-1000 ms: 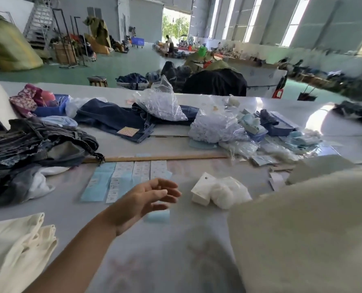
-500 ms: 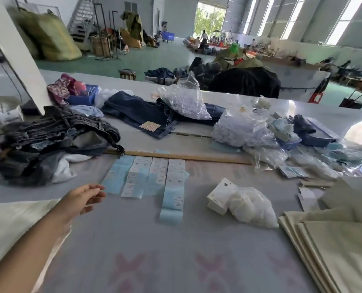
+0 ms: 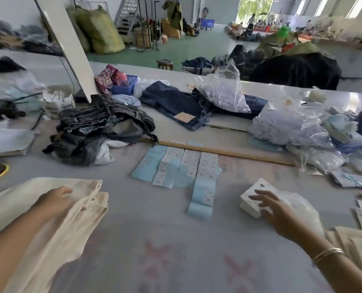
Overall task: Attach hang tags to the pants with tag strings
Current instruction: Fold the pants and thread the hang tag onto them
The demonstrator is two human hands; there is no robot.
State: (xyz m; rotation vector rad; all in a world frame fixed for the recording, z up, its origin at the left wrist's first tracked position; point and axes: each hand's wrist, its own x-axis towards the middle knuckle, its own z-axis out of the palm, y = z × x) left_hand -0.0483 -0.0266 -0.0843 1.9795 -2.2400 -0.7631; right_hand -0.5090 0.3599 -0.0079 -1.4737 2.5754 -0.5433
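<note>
My left hand [image 3: 56, 203] is lying flat, fingers loosely spread, on the folded cream pants [image 3: 49, 210] at the near left edge of the table [image 3: 146, 233], pressing rather than gripping them. My right hand [image 3: 275, 210] is reaching open toward the stack of white hang tags [image 3: 252, 197] by the near right edge, holding nothing yet. I am judging that this pair has no tag on it, so all the stringing is left. The pants' long axis is running from me toward the table's middle, the folded end pointing away.
</note>
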